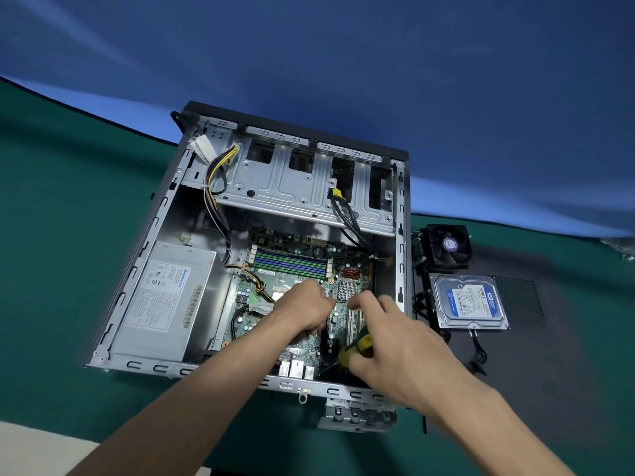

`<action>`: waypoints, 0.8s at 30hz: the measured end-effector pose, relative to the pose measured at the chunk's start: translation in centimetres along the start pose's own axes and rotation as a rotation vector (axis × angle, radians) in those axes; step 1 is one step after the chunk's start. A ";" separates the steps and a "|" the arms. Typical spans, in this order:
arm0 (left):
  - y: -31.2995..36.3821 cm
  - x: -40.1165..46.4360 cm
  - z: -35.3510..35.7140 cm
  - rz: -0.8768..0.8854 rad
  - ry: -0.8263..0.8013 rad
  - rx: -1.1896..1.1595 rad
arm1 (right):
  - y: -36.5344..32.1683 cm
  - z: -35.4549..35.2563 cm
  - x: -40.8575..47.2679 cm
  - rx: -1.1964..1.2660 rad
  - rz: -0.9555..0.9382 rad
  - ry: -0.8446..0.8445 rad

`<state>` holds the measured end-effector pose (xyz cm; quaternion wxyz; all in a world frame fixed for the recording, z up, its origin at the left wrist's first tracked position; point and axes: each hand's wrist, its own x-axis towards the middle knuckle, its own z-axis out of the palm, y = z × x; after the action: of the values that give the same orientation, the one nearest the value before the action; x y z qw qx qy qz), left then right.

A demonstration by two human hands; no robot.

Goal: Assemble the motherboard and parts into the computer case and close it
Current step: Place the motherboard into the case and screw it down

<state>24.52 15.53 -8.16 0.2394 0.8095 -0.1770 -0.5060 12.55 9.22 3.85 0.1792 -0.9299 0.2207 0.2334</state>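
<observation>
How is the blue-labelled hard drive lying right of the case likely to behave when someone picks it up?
The hard drive looks stiff: a flat metal slab. It is probably heavy for its size. The black cables beside its near edge may still be attached and drag, though I cannot tell.

blue backdrop (378, 63) behind green tabletop (51, 201)

One computer case (144, 269) lying open, one motherboard (292, 269) inside, one power supply (165, 297) at its left. One hard drive (469, 300) and one cooler fan (448, 243) out on the counter (68, 201). One screwdriver (357, 348), two hands: left hand (302, 307), right hand (395, 341). Memory slots (292, 262): looks like four, though too small to be sure.
</observation>
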 end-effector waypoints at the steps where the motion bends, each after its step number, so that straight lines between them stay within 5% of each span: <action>1: 0.0 0.0 0.0 0.001 0.001 0.001 | -0.1 0.0 0.0 0.000 -0.005 0.000; 24: 0.0 0.1 0.0 -0.018 -0.041 -0.076 | 0.3 0.2 0.1 0.133 0.122 -0.075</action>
<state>24.54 15.50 -8.21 0.2619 0.7909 -0.1552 -0.5308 12.47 9.03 3.59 0.2339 -0.8914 0.2852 0.2635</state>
